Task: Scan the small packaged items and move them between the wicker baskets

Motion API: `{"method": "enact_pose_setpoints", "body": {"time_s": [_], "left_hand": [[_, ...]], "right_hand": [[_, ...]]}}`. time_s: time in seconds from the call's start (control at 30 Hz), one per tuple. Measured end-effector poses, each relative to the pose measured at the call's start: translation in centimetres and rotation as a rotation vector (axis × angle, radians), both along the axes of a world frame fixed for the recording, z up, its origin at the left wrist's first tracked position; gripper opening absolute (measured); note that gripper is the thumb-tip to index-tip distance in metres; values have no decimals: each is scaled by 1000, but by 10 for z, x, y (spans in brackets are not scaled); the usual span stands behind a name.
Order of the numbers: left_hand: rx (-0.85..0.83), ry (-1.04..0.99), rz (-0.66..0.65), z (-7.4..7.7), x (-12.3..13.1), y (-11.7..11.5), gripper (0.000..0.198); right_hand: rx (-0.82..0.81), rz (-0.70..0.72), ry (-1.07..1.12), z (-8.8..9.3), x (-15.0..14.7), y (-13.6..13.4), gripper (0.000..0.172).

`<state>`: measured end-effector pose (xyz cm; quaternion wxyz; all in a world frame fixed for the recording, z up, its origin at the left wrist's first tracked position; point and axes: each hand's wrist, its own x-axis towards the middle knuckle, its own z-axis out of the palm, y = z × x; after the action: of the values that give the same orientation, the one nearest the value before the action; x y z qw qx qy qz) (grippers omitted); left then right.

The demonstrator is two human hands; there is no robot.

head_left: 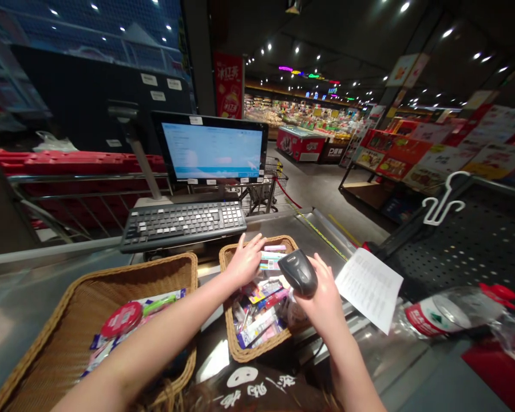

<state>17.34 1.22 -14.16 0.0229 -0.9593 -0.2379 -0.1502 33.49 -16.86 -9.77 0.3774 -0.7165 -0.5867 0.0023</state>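
Our right hand [321, 292] is clamped round the matte-black plastic handheld scanner [299, 273], which sits over the right side of the small rectangular brown wicker basket [248, 355]. The scanner's prob. stiff, fairly light & smooth, so best gripped round the handle, w/ its head left free. Our left hand [246, 260] is at the basket's far left, palm down, fingers apart, by a flat white-and-blue packet [271, 260] w/ a barcode; thumb's hidden, so we can't tell if it's pinching anything. That packet lies near the far end, looks v. light & thin, maybe a bit slippery; an edge hold seems best, clear of the barcode. Nearer us, same basket, lies a jumble of small glossy multicoloured packs [257, 329], prob. light too, some bendy. In the way: scanner & right hand hide part of the basket's right side, & the wicker rim stands up all round. On the left, our forearm crosses the large brown wicker basket [75, 303] w/ a round red pack [122, 319] inside. Far side: black keyboard [184, 223] & lit flat monitor [212, 151]. Right: white printed paper sheet [371, 286], then a clear plastic bottle [450, 315] lying on its side.
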Motion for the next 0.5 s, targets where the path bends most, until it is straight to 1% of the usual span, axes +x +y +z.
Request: {"method": "enact_pose_setpoints", "body": {"time_s": [0.2,0.3,0.5], "left_hand": [[106,-104,22,26,-30,2,15],[161,-152,58,39,-42,2,15],[224,-222,134,60,-64,5,20]], "right_hand": [[15,35,-41,1,-10,3,58],[36,51,-47,3,-15,4,58],[79,88,-80,14,-28,5,56]]}}
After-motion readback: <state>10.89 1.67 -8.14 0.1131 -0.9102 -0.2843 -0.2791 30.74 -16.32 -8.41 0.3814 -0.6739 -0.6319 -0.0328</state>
